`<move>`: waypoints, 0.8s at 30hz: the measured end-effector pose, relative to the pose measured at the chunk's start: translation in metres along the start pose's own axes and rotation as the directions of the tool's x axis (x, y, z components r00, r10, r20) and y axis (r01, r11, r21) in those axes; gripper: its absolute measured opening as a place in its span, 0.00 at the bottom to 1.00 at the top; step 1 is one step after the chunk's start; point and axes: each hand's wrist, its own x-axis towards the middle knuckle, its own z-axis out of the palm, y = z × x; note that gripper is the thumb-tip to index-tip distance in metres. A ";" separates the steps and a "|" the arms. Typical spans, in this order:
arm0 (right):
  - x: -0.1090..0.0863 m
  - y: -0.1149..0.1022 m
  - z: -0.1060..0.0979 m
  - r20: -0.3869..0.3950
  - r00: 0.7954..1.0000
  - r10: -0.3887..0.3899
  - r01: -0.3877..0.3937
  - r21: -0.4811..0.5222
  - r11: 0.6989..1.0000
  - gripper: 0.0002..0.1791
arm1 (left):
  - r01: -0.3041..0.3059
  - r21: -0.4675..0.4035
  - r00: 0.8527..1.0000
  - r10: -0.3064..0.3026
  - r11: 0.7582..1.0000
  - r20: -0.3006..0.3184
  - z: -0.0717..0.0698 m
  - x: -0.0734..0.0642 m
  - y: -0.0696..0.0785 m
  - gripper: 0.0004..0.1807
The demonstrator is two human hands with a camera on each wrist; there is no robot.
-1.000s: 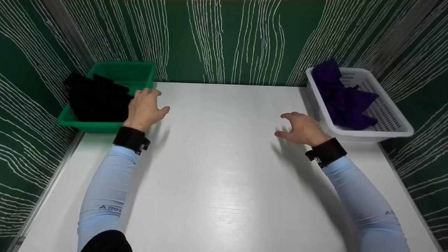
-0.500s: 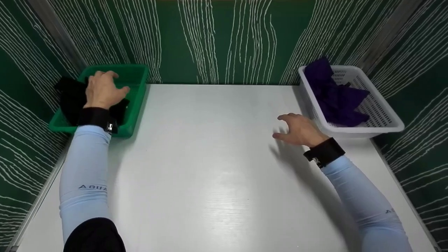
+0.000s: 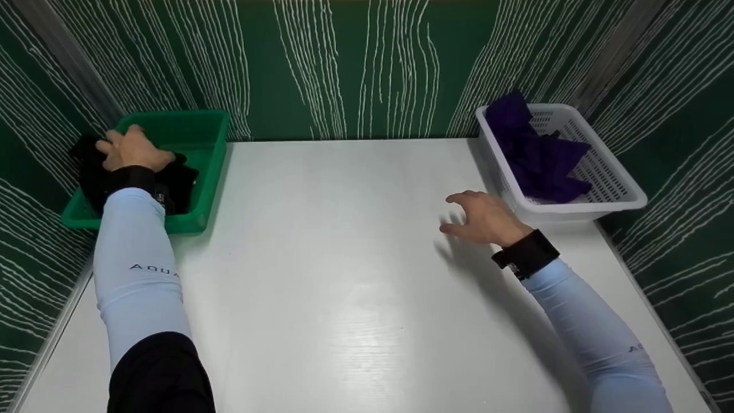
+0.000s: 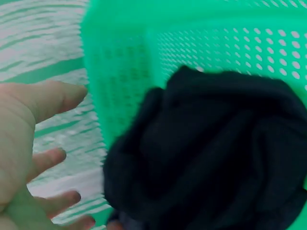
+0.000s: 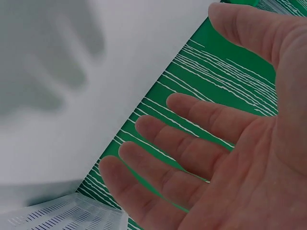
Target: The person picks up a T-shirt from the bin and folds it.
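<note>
My left hand [image 3: 131,150] is over the green basket [image 3: 211,172], at the bundled black cloth [image 3: 182,175] inside it. In the left wrist view its fingers [image 4: 48,160] are spread and apart from most of the black cloth [image 4: 206,148]; one fingertip low in that view lies right by the cloth's edge, and contact cannot be told. My right hand [image 3: 484,218] hovers above the white table, left of the white basket [image 3: 608,212], holding nothing. The right wrist view has that hand [image 5: 230,158] with palm showing and fingers loosely extended.
A crumpled purple cloth [image 3: 542,160] lies in the white basket, one end over its rim. The white table [image 3: 338,258] stretches between the two baskets. Green walls [image 3: 344,63] with white wavy lines enclose the back and sides.
My left hand has moved left from beside the green basket's right edge to over the black cloth, with its fingers spreading. The right hand has stayed nearly still as the view shifted slightly.
</note>
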 end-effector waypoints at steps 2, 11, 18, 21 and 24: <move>-0.001 -0.001 0.001 0.003 1.000 0.004 -0.004 -0.002 1.000 0.40 | 0.055 0.014 0.998 -0.055 0.998 0.044 0.002 0.003 -0.006 0.56; -0.003 -0.006 0.005 0.001 1.000 -0.017 0.017 0.020 1.000 0.38 | 0.162 0.091 0.911 -0.184 0.983 0.368 0.000 -0.028 -0.001 0.74; -0.004 -0.005 0.008 0.007 0.999 -0.052 0.052 0.022 0.998 0.38 | 0.014 0.224 0.891 -0.114 0.975 0.439 -0.002 -0.049 0.014 0.73; -0.004 -0.005 0.008 0.010 0.998 -0.062 0.061 0.034 0.998 0.37 | -0.025 0.276 0.904 -0.096 0.961 0.417 0.001 -0.052 0.018 0.66; -0.004 -0.006 0.010 0.015 0.998 -0.064 0.063 0.039 0.997 0.37 | -0.052 0.340 0.926 -0.082 0.939 0.369 0.008 -0.056 0.021 0.52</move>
